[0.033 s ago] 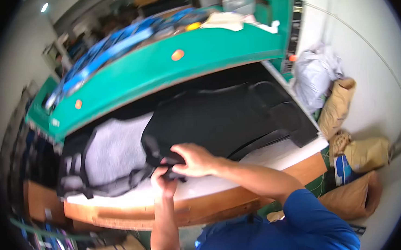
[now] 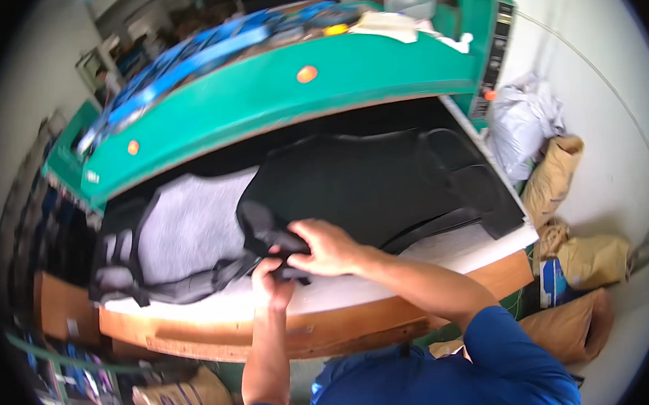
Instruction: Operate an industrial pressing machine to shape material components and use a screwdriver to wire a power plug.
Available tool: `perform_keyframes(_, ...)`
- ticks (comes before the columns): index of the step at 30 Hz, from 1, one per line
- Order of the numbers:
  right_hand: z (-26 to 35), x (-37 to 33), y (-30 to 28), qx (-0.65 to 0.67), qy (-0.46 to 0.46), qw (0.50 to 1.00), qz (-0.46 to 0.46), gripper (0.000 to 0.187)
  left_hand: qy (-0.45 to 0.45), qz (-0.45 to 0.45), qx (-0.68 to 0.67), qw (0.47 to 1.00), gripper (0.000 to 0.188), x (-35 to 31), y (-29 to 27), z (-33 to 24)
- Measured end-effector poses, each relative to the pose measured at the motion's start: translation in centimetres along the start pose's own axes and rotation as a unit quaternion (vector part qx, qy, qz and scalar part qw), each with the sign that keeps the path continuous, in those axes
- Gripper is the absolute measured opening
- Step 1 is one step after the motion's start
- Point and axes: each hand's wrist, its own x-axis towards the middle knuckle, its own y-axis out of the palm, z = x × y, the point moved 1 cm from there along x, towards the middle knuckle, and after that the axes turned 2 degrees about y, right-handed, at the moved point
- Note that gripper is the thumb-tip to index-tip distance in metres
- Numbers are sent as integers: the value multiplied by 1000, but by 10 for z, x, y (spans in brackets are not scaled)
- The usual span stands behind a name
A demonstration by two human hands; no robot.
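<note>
Both our hands met at the near edge of the table (image 2: 433, 251), on the black garment (image 2: 369, 188) spread there. Our right hand (image 2: 326, 246) lay over a bunched fold, fingers curled down on it; our left hand (image 2: 272, 280) pinched the same fold from below, likely to keep the cloth from slipping. A grey piece (image 2: 191, 227) lay beside it, partly under the black. What the fingers pinched was hidden beneath the palm. Under the green hood (image 2: 272, 101) everything was in shadow.
</note>
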Motion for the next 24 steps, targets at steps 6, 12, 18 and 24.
perform_keyframes(6,6,17,10,-96,100,989,56,69,-49,8,-39,998,26,5,-7,-5)
perform_keyframes(12,17,32,29,-195,198,959,63,76,-58,39,7,998,42,-2,-6,-17)
perform_keyframes(18,-3,38,20,-76,265,961,17,46,-51,35,25,998,43,0,1,-21)
perform_keyframes(24,0,35,8,-81,241,967,-18,37,-31,60,344,937,58,-71,-7,-45)
